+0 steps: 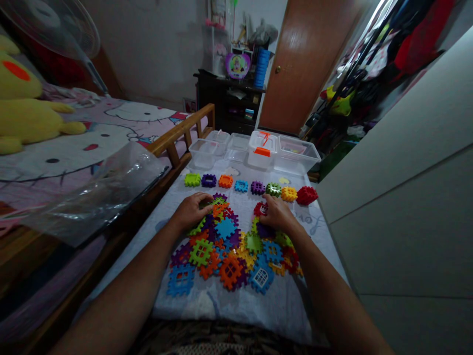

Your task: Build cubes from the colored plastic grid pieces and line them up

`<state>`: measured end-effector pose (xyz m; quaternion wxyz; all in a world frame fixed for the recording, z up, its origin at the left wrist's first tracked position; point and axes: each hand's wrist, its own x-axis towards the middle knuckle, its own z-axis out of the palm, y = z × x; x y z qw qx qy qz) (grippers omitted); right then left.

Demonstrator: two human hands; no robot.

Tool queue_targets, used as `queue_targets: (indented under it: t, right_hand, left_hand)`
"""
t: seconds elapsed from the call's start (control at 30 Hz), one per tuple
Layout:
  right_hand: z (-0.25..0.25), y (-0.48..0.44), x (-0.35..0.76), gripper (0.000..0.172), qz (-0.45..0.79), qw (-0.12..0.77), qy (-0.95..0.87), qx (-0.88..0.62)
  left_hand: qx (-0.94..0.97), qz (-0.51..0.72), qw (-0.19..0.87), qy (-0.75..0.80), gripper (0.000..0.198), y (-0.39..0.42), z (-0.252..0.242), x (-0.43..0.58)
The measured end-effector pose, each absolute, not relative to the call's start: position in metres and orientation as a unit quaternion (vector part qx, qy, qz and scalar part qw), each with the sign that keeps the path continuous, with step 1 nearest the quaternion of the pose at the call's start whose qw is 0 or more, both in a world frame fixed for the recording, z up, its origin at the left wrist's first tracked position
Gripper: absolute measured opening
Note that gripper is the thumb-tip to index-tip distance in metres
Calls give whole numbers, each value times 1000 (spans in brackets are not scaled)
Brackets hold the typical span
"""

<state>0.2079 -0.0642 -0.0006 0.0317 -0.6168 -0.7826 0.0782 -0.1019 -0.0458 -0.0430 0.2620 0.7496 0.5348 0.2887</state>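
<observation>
A pile of square plastic interlocking building blocks with notched edges lies on the cloth-covered table, several of them with window cut-outs. My left hand [192, 211] is at the pile's far left edge, thumb and fingers apart, beside an orange block [220, 209] and a green one. Over the far right side of the pile, my right hand [278, 214] has its thumb and fingers closed around a red block [260, 209] with a white window. A dark purple block [265, 230] lies just below that hand. Nearer me are a blue block [181, 279] and an orange window block [231, 271].
Beyond the pile runs a row of block stacks sorted by colour, from light green [192, 180] to red [307, 195]. Clear plastic boxes [203, 154] stand at the far edge. A wooden bed rail [181, 132] borders the left, a white cabinet [402, 197] the right.
</observation>
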Motion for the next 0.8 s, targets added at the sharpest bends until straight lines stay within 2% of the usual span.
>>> queue_targets:
  t: [0.13, 0.8]
  right_hand:
    - [-3, -61, 204, 69, 84, 63, -798, -594]
    - [2, -54, 190, 60, 88, 14, -793, -602]
  left_hand:
    - [754, 286, 255, 534, 37, -45, -47, -103]
    - [752, 285, 259, 535, 37, -44, -49, -104]
